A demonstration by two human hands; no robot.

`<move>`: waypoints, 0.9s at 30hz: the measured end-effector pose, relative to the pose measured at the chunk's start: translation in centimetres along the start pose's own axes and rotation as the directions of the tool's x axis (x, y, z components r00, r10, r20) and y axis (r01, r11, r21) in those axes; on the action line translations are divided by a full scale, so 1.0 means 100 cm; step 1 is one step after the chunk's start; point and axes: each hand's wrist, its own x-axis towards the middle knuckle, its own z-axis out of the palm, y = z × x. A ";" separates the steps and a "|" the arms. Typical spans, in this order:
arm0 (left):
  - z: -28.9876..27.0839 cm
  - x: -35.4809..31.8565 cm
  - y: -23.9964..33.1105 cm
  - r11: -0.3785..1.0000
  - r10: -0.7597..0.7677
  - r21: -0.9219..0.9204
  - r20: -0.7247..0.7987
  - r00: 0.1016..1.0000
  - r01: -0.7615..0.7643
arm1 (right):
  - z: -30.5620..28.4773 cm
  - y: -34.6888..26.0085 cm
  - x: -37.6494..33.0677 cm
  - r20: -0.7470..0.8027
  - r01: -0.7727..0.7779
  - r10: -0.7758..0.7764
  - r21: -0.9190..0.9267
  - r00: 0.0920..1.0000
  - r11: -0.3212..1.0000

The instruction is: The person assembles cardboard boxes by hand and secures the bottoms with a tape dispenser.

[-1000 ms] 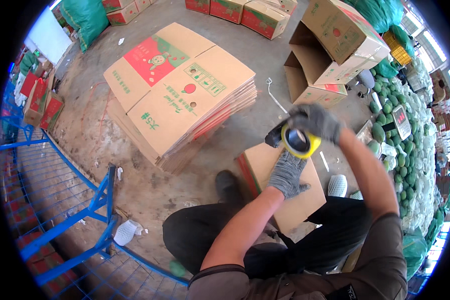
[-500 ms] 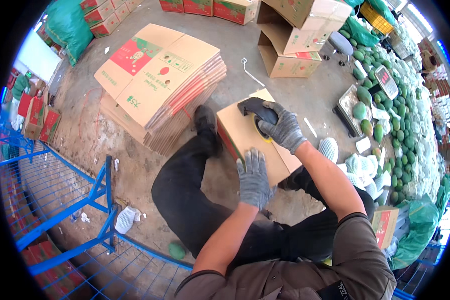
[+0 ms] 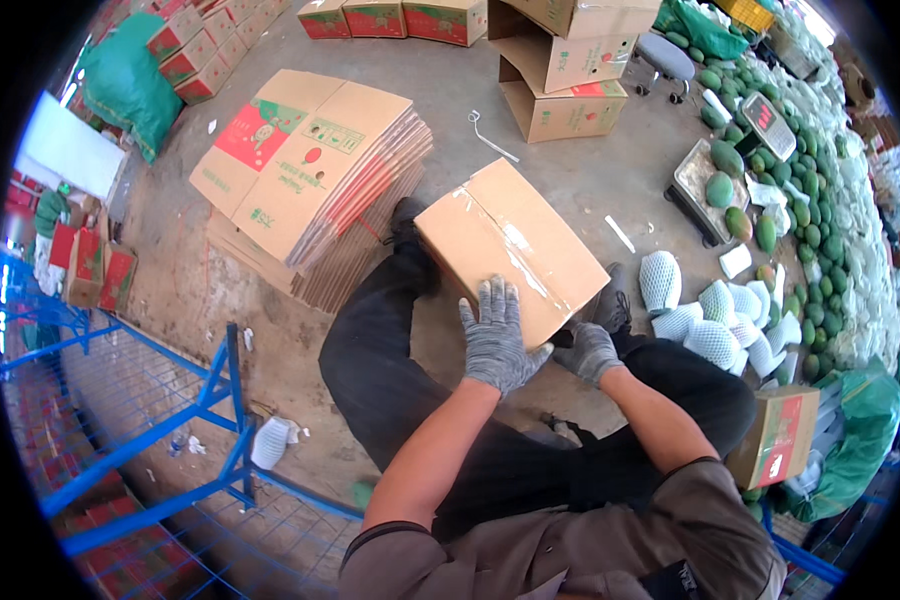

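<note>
A closed brown cardboard box [image 3: 490,225] stands on the floor between my legs, with shiny clear tape [image 3: 518,240] along its top seam. My left hand [image 3: 500,345], in a grey glove, lies on the box's near edge with its fingers stretched over the top. My right hand [image 3: 590,352], gloved alike, is low at the near right end of the box. Its fingers are closed round the black tape dispenser [image 3: 563,338], of which only a small dark part shows; the rest is hidden by hand and box.
Flattened cartons [image 3: 300,170] lie stacked at the far left. Open boxes [image 3: 570,105] stand beyond. On the right are a scale [image 3: 708,195], a heap of green mangoes [image 3: 815,225] and white foam sleeves [image 3: 715,340]. A blue metal rack [image 3: 215,400] stands at the left.
My right hand has brought the tape dispenser from the top of the box down to its near end. Tape now runs along the seam. My left hand stays on the box.
</note>
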 end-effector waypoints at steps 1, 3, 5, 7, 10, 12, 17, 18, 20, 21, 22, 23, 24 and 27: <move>-0.001 -0.001 -0.002 1.000 0.017 0.003 0.033 0.999 -0.018 | 0.007 0.010 0.000 0.001 0.024 -0.024 -0.040 1.000 0.999; -0.034 0.031 -0.003 0.998 0.040 0.045 0.160 0.986 -0.048 | -0.005 0.021 -0.009 -0.123 -0.040 0.056 0.123 0.991 0.992; -0.050 0.070 -0.029 0.998 0.008 0.059 0.022 1.000 -0.009 | -0.003 0.031 -0.021 -0.202 -0.095 0.191 0.406 0.961 0.909; -0.068 0.123 -0.061 0.964 0.044 0.264 -0.236 0.971 0.020 | -0.011 0.045 -0.009 -0.295 -0.073 0.192 0.369 0.936 0.927; -0.087 0.175 -0.107 0.961 -0.253 0.060 -0.192 0.948 0.268 | -0.040 0.033 0.042 -0.388 -0.063 0.150 0.228 0.910 0.972; -0.078 0.184 -0.103 0.875 -0.482 0.022 -0.052 0.875 0.484 | -0.070 0.040 0.085 -0.410 -0.057 0.112 0.145 0.905 0.988; -0.026 0.135 -0.072 0.731 -0.567 -0.469 -0.014 0.824 0.495 | -0.157 0.091 0.195 -0.480 -0.161 0.173 0.067 0.860 0.985; -0.023 0.127 -0.063 0.634 -0.620 -0.501 0.126 0.775 0.589 | -0.169 0.084 0.211 -0.496 -0.099 0.118 0.065 0.860 0.993; -0.006 0.107 -0.051 0.751 -0.560 -0.460 -0.062 0.826 0.475 | -0.195 0.040 0.234 -0.595 -0.010 -0.026 -0.056 0.803 0.998; -0.006 0.102 -0.041 0.867 -0.459 -0.291 -0.152 0.875 0.404 | -0.206 0.015 0.241 -0.683 0.150 -0.079 0.045 0.726 0.988; -0.011 0.103 -0.034 0.942 -0.335 -0.101 -0.218 0.917 0.320 | -0.218 -0.002 0.255 -0.676 0.246 -0.179 0.004 0.715 0.969; -0.021 0.108 -0.028 0.976 -0.208 -0.111 -0.182 0.961 0.190 | -0.226 -0.017 0.273 -0.662 0.339 -0.275 -0.033 0.697 0.940; -0.033 0.110 -0.023 0.990 -0.089 -0.124 -0.143 0.986 0.071 | -0.222 -0.038 0.291 -0.586 0.330 -0.258 0.017 0.768 0.944; -0.030 0.117 -0.029 0.994 0.089 -0.057 0.021 0.996 -0.088 | -0.190 -0.093 0.351 -0.340 0.256 -0.223 0.055 0.913 0.965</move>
